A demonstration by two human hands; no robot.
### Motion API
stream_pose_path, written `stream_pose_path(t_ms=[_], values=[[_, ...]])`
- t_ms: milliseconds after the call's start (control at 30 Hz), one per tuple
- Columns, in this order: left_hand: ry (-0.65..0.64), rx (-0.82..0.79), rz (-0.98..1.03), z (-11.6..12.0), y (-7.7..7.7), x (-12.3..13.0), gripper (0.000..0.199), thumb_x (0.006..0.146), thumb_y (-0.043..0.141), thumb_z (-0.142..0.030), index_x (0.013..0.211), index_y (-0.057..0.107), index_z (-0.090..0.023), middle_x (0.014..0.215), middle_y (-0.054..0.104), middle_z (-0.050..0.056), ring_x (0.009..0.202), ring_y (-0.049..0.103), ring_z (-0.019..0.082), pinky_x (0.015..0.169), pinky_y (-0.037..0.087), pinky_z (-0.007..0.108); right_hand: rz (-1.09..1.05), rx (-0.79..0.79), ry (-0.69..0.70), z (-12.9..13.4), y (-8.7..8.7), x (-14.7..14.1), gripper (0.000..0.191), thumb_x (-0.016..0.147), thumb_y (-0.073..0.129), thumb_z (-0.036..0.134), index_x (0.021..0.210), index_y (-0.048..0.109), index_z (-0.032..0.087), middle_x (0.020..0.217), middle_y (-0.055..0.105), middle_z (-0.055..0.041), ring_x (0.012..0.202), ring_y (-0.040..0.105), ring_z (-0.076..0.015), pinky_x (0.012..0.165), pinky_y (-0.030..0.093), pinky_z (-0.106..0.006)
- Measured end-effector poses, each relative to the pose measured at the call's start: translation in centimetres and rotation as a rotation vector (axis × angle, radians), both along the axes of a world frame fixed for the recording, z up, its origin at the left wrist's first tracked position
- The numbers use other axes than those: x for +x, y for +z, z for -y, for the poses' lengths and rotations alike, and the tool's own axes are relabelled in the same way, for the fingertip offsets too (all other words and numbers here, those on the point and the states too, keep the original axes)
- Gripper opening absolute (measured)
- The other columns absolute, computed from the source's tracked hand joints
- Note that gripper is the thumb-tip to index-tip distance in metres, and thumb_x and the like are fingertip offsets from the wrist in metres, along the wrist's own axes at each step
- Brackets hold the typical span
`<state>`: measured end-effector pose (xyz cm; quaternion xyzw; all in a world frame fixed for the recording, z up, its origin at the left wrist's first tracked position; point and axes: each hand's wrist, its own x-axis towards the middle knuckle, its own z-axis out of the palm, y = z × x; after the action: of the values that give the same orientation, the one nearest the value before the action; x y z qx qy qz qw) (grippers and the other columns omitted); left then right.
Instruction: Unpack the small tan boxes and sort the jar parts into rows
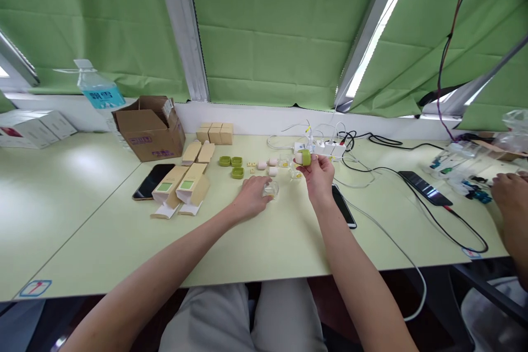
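Observation:
My left hand (252,198) has its fingers around a small clear cup (271,190) on the table. Raised above the table, my right hand (317,173) grips a small green and white piece (304,158) between its fingertips. Between and beyond the hands lie several white-pink pieces (273,171) and clear parts with yellow bits (296,174). Farther left are green square caps (237,172) and tiny yellow pieces (251,164).
Opened small boxes (193,184) and a phone (153,181) lie left, before a cardboard box (150,129). A second phone (344,207) and cables lie right, near a power strip (330,149). Another person's hand (509,192) is at far right.

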<state>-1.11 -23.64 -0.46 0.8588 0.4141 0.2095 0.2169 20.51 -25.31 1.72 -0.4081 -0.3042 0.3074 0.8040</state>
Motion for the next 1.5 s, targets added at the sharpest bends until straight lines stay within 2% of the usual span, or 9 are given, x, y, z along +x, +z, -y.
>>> stream_pose_path(t_ms=[100,200,367,600,867,1067,1233,1367,1500], values=[[0.005,0.132,-0.018,-0.8,0.6,2.1,0.049,0.091,0.079,-0.031,0.138,0.067,-0.024,0.144,0.065,0.013,0.144,0.049,0.037,0.116,0.040,0.054,-0.017,0.023,-0.082,-0.1,-0.1,0.1,0.044,0.085,0.088,0.055,0.095,0.059,0.023,0.090,0.074,0.0020,0.077,0.079,-0.0165,0.062,0.067,-0.026],[0.028,0.261,-0.050,-1.9,1.4,4.4,0.051,0.090,0.081,-0.035,0.139,0.068,-0.026,0.147,0.056,0.015,0.143,0.042,0.037,0.115,0.037,0.054,-0.020,0.034,-0.130,-0.4,-0.3,0.2,0.045,0.083,0.088,0.056,0.094,0.059,0.023,0.089,0.072,0.0027,0.076,0.078,-0.0156,0.062,0.067,-0.026],[0.081,0.327,-0.165,-3.7,2.1,7.1,0.049,0.093,0.077,-0.036,0.141,0.068,-0.025,0.149,0.048,0.018,0.146,0.033,0.038,0.115,0.031,0.055,-0.026,0.038,-0.153,-0.6,-0.5,0.7,0.045,0.085,0.086,0.058,0.096,0.060,0.023,0.090,0.073,0.0021,0.077,0.078,-0.0163,0.064,0.068,-0.029],[0.111,0.348,-0.264,-5.6,1.0,9.1,0.046,0.094,0.076,-0.038,0.137,0.071,-0.023,0.150,0.047,0.019,0.148,0.029,0.040,0.117,0.028,0.056,-0.049,0.063,-0.168,-0.6,-0.4,0.7,0.044,0.086,0.085,0.057,0.097,0.059,0.023,0.091,0.074,0.0012,0.078,0.079,-0.0169,0.063,0.066,-0.028],[0.132,0.335,-0.276,-6.0,-0.1,10.1,0.045,0.096,0.074,-0.042,0.138,0.070,-0.026,0.151,0.047,0.018,0.146,0.031,0.038,0.115,0.029,0.055,-0.069,0.060,-0.179,-0.6,-0.1,0.3,0.044,0.086,0.085,0.056,0.095,0.057,0.023,0.086,0.073,0.0028,0.071,0.076,-0.0147,0.062,0.067,-0.029],[0.129,0.358,-0.277,-5.8,-0.2,10.0,0.047,0.093,0.072,-0.040,0.137,0.069,-0.025,0.149,0.050,0.019,0.145,0.033,0.040,0.116,0.028,0.058,-0.053,0.048,-0.148,-0.4,0.0,0.1,0.045,0.085,0.086,0.058,0.095,0.058,0.024,0.086,0.072,0.0037,0.072,0.077,-0.0152,0.064,0.068,-0.029],[0.118,0.358,-0.146,-4.7,0.6,8.9,0.057,0.088,0.074,-0.034,0.142,0.064,-0.023,0.147,0.051,0.021,0.145,0.036,0.041,0.117,0.031,0.061,-0.085,0.020,-0.018,-0.1,0.2,-0.2,0.045,0.084,0.087,0.056,0.094,0.057,0.024,0.084,0.077,0.0014,0.070,0.080,-0.0184,0.060,0.065,-0.028],[0.071,0.294,0.122,-3.7,1.3,5.1,0.057,0.094,0.066,-0.027,0.150,0.055,-0.026,0.149,0.054,0.016,0.146,0.041,0.034,0.120,0.039,0.054,-0.112,-0.054,0.196,0.2,0.2,-0.9,0.040,0.082,0.088,0.050,0.089,0.058,0.024,0.081,0.079,-0.0002,0.067,0.081,-0.0206,0.053,0.061,-0.026],[-0.129,0.324,0.336,-2.4,1.6,0.1,0.071,0.095,0.071,-0.032,0.159,0.040,-0.028,0.158,0.052,0.015,0.150,0.046,0.031,0.121,0.047,0.049,-0.117,-0.127,0.466,0.9,-0.2,-2.9,0.034,0.079,0.089,0.043,0.087,0.062,0.023,0.083,0.082,-0.0023,0.066,0.082,-0.0230,0.051,0.061,-0.027]])
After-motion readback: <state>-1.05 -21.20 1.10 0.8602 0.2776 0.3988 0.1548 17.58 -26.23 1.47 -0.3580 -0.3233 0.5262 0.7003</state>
